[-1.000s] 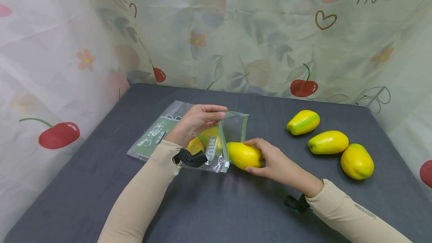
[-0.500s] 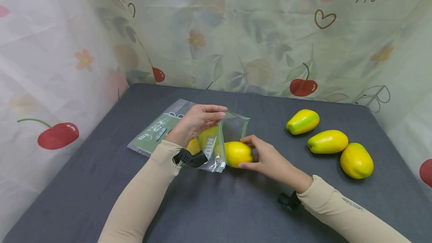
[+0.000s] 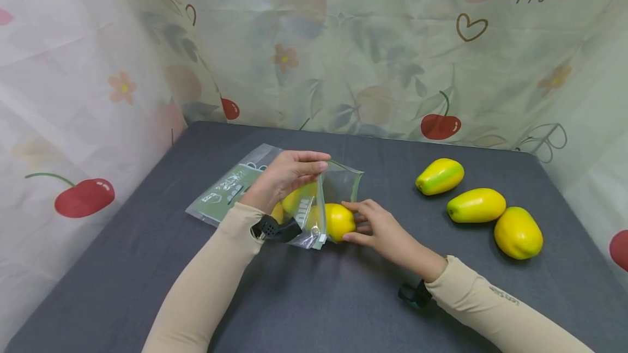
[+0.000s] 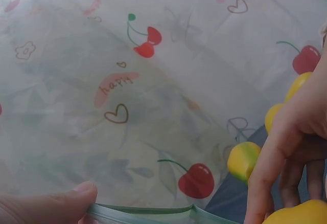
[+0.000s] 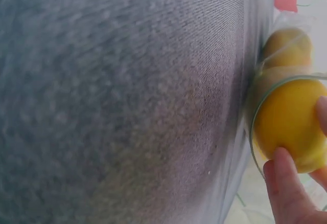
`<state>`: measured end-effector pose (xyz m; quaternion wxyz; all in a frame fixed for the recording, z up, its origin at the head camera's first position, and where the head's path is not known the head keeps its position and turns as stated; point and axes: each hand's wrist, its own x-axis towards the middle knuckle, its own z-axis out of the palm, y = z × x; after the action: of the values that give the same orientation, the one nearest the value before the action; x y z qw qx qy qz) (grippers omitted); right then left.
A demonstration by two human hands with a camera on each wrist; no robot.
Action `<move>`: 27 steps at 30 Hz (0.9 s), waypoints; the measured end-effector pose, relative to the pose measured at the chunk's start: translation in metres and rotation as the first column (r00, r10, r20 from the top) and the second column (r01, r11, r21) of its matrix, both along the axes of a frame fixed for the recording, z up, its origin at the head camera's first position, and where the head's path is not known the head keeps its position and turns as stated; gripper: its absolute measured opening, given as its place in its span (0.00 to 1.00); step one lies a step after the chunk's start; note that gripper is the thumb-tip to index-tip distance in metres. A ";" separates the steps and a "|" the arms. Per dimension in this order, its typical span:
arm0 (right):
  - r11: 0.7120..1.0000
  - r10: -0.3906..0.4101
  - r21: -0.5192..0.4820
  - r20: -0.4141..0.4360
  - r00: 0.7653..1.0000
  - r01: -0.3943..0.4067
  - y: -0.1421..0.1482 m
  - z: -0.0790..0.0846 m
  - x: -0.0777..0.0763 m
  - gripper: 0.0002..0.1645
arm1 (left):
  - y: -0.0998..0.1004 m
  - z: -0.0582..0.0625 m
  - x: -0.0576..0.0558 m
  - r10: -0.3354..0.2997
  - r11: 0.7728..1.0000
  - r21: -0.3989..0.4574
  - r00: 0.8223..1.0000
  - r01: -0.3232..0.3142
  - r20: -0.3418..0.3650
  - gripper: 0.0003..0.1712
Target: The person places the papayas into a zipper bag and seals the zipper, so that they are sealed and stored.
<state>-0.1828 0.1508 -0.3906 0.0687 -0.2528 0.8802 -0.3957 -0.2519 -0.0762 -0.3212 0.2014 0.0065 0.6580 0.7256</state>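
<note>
A clear zip bag with a green printed panel lies on the dark table, its mouth facing right. My left hand pinches the upper edge of that mouth between thumb and fingers. Yellow fruit shows through the plastic, partly hidden behind this hand. My right hand holds the near end of a yellow mango, fingertips and thumb spread round it. In the right wrist view most of this mango lies inside the bag's green rim, with another yellow fruit deeper in the bag.
On the right of the table rest three more yellow mangoes: one with a green streak, a longer one and a rounder one. A patterned cloth hangs behind and at both sides.
My right hand has moved left, sliding the mango further into the bag's mouth. The left hand keeps its pinch on the edge, nearly still.
</note>
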 end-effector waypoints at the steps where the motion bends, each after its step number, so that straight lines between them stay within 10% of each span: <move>1: 1.000 0.000 -0.005 -0.010 1.000 0.000 -0.001 0.000 0.000 0.38 | 0.000 0.000 0.000 -0.001 1.000 0.002 1.000 0.001 0.000 0.20; 27: 0.999 -0.035 0.005 -0.090 0.995 0.036 -0.018 0.001 -0.006 0.18 | 0.000 0.002 -0.001 -0.001 1.000 -0.007 1.000 0.001 -0.001 0.19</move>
<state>-0.1889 0.1331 -0.3897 0.0229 -0.2543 0.8881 -0.3822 -0.2525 -0.0759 -0.3195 0.2015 0.0062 0.6608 0.7230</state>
